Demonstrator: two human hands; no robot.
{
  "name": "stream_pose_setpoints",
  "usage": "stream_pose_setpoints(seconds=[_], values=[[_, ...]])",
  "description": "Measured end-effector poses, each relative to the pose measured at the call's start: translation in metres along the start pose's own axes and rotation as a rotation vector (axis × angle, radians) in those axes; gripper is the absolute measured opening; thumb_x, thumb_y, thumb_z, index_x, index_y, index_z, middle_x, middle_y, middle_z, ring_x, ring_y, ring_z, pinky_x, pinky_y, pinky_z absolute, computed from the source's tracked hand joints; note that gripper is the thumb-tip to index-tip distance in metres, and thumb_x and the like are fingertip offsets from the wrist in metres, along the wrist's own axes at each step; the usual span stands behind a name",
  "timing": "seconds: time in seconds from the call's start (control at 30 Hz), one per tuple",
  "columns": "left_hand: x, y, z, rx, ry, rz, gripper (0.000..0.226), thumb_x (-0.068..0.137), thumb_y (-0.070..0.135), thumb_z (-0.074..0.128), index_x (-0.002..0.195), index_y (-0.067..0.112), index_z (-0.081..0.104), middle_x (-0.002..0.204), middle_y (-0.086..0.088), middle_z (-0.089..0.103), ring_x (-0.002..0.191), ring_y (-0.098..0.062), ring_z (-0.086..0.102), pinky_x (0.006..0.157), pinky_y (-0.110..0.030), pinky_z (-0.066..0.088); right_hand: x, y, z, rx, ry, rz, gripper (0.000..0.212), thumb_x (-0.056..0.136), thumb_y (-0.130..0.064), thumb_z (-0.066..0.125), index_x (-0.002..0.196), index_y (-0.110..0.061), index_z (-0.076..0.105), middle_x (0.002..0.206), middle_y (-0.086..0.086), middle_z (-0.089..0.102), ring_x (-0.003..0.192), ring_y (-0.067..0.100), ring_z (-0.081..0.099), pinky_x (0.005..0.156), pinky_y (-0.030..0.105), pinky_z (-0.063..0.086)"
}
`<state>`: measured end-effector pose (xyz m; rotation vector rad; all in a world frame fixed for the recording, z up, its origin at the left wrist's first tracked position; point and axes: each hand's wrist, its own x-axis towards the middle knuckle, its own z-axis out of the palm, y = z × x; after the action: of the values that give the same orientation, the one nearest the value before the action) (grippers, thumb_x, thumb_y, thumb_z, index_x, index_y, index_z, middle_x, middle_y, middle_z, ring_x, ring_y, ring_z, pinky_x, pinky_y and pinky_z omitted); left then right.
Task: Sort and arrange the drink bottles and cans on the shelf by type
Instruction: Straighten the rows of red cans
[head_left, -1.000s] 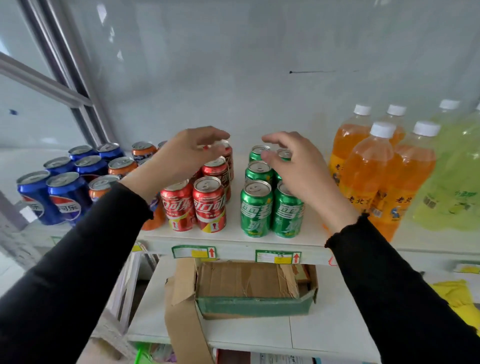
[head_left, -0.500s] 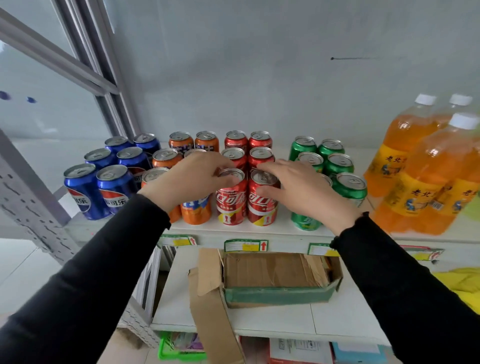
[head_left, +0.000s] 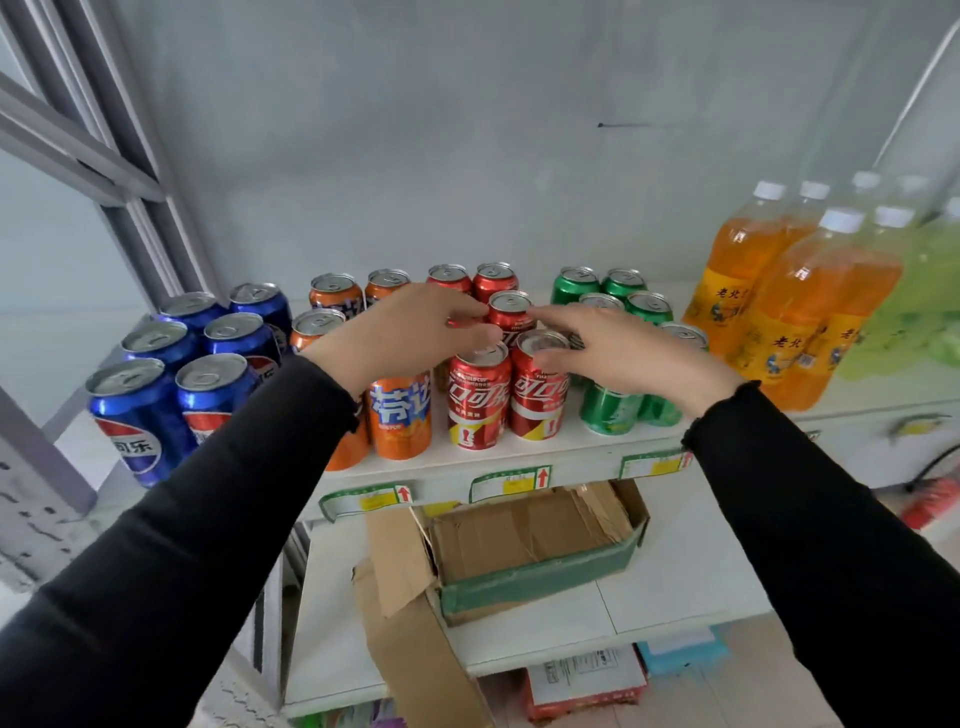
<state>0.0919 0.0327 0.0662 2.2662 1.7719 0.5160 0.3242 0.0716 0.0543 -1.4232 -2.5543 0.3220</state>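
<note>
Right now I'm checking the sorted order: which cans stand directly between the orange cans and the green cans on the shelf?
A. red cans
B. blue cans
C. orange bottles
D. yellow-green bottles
A: the red cans stand in a column between the orange cans and the green cans.

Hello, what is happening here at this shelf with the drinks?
A person in black sleeves is tidying drink cans on a white shelf. Both hands reach over the red cola cans in the middle: the left hand above their left column, the right hand touching the front right can's top. The cans stand grouped by colour: blue cola cans, orange soda cans, red, then green soda cans. Orange drink bottles stand at the right.
</note>
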Motion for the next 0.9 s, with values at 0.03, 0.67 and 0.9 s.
stream_pose_setpoints(seconds=[0.03,0.67,0.9], values=[[0.005,-0.004,-0.005,-0.047,0.065,-0.007,0.048,0.095,0.053,0.057,0.137,0.030,0.060,0.126,0.006,0.066,0.095,-0.007,0.061,0.084,-0.025,0.040,0.004,0.001,-0.006,0.055,0.048,0.007,0.062,0.097,-0.047,0.059,0.154,-0.035,0.037,0.153,-0.007,0.047,0.134,0.014,0.049,0.108,0.038,0.043],[0.076,-0.035,0.000,0.287,-0.093,-0.057,0.048,0.093,0.053,0.058,0.119,0.012,0.062,0.106,-0.005,0.065,0.096,-0.022,0.060,0.086,-0.041,0.050,0.109,-0.002,-0.003,-0.176,-0.107,-0.030,0.047,0.098,-0.038,0.062,0.142,-0.028,0.054,0.144,0.000,0.055,0.125,0.024,0.055,0.103,0.041,0.045],[0.095,-0.049,-0.029,0.157,-0.051,-0.041,0.050,0.095,0.053,0.056,0.128,0.017,0.066,0.124,-0.001,0.067,0.110,-0.020,0.061,0.091,-0.032,0.044,0.124,0.006,-0.040,0.016,-0.053,-0.052,0.054,0.094,-0.043,0.066,0.143,-0.025,0.054,0.140,-0.006,0.057,0.120,0.013,0.055,0.095,0.029,0.042]])
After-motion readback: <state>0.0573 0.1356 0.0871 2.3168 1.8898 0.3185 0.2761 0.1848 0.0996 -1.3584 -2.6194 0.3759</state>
